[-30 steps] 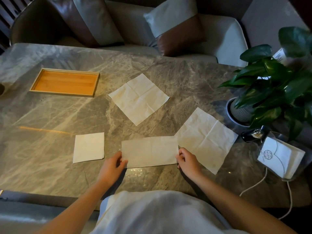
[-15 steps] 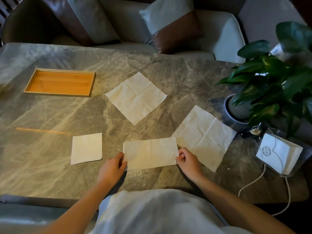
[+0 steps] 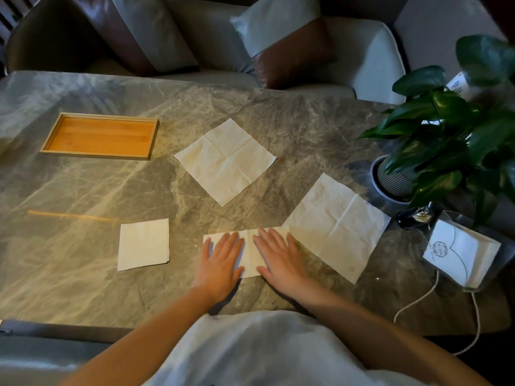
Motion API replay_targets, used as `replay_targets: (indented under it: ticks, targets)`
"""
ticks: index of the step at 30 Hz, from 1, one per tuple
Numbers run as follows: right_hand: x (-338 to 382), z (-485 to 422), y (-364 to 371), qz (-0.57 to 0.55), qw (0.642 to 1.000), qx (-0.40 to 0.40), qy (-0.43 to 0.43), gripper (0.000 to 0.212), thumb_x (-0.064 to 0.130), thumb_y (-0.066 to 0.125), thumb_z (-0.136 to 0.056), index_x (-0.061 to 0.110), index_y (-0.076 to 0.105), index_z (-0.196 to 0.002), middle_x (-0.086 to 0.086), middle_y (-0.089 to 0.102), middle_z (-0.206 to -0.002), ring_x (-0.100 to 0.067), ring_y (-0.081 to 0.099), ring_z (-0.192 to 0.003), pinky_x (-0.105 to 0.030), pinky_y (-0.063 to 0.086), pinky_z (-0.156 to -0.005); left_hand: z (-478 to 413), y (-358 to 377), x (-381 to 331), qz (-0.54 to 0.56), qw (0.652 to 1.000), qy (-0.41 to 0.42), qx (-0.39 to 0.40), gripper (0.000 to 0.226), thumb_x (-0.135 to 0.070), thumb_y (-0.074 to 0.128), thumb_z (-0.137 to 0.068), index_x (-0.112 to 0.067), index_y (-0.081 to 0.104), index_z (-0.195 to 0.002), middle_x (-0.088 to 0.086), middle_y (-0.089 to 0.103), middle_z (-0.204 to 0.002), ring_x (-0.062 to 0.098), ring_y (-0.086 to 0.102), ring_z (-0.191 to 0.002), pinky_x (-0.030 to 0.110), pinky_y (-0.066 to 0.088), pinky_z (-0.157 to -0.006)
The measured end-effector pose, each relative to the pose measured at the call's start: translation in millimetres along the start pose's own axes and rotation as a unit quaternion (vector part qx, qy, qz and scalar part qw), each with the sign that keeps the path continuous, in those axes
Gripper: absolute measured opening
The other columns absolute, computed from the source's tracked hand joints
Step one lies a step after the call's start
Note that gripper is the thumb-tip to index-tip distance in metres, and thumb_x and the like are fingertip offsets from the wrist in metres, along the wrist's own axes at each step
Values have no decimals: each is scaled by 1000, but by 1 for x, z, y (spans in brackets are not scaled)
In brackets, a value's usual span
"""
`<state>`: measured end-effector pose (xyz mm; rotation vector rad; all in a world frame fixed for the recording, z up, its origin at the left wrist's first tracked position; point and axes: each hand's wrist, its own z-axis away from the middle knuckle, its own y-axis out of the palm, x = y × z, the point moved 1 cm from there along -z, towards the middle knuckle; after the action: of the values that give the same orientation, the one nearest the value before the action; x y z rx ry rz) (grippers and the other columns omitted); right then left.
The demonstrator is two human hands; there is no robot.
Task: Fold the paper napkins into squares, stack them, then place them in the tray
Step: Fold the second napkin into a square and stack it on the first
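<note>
1. Four paper napkins are seen on the marble table (image 3: 69,190).
2. The half-folded napkin (image 3: 249,254) is laid near the front edge. Both hands are pressed flat on it, fingers straight and spread: the left hand (image 3: 221,260) on its left part, the right hand (image 3: 278,257) on its right part.
3. The folded square napkin (image 3: 143,244) is placed to its left, apart.
4. The middle open napkin (image 3: 224,160) is laid further back; the right open napkin (image 3: 334,227) is touching the half-folded one.
5. The wooden tray (image 3: 94,155) is found at the far left.
</note>
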<state>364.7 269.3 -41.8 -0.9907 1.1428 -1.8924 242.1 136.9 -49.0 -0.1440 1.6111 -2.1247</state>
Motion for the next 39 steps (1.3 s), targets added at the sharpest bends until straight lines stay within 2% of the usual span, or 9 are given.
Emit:
replay_targets:
  ticks: [4,15,17,20,24,27,33,37,39]
  targets:
    - [9,-6,7,18,999,41,8,62,28,37,-101,22,5,-153,3,-8,-163,-16,-11,-149,-52,-6,-117,-6,9,-5,-34,998,-9,60,65,-46,24,-99,-20,-7,-149,0,-13,-160,20,-12,-147,52,-7,-116]
    - [-57,18,7,40,997,62,13,69,40,39,-98,28,-3,-152,7,-12,-162,-18,-17,-148,-58,-8,-115,19,10,60,-30,998,-22,49,71,-53,36,-94,-28,-1,-149,2,-10,-160,24,-8,-147,51,-5,-116]
    - [-56,17,8,27,998,48,21,70,44,43,-95,28,5,-152,6,-5,-163,-20,-11,-149,-59,-5,-115,18,2,54,-30,998,-39,25,75,-50,49,-90,-23,13,-149,8,0,-160,29,-1,-147,53,2,-117]
    - [-54,20,7,33,998,21,39,74,56,54,-85,29,22,-147,2,19,-157,-23,9,-146,-61,1,-114,19,-10,46,-30,998,-18,-48,73,-37,78,-70,-14,49,-133,18,43,-144,40,43,-130,58,31,-106]
    - [-38,24,9,17,996,-12,92,74,67,49,-79,28,32,-139,-2,45,-138,-25,34,-131,-58,7,-115,17,-8,28,17,993,19,-113,43,-40,57,-83,-21,55,-121,5,58,-122,30,57,-108,48,41,-96]
    - [-23,26,11,-31,991,6,131,64,60,43,-87,23,33,-138,-5,54,-134,-27,39,-130,-54,8,-116,11,1,17,47,997,16,-52,50,-52,34,-89,-26,46,-131,-3,54,-129,23,49,-120,45,26,-107]
    - [-7,29,0,-81,995,23,56,31,43,41,-94,27,65,-105,5,65,-106,-17,51,-108,-41,26,-107,-4,13,14,-13,1000,-5,18,65,-50,36,-94,-23,15,-149,2,3,-161,25,7,-147,54,5,-115]
    - [-11,32,1,-22,997,30,-66,33,37,53,-91,27,52,-122,4,51,-121,-16,42,-115,-38,27,-107,-2,5,17,-11,999,17,-46,62,-37,76,-71,-20,53,-125,7,55,-131,30,56,-113,46,42,-97]
    - [-12,33,5,-10,996,39,-80,38,35,57,-88,26,48,-124,3,47,-123,-18,41,-115,-38,29,-105,3,7,20,35,998,20,-55,52,-34,73,-76,-21,54,-123,2,57,-123,26,57,-109,43,43,-95]
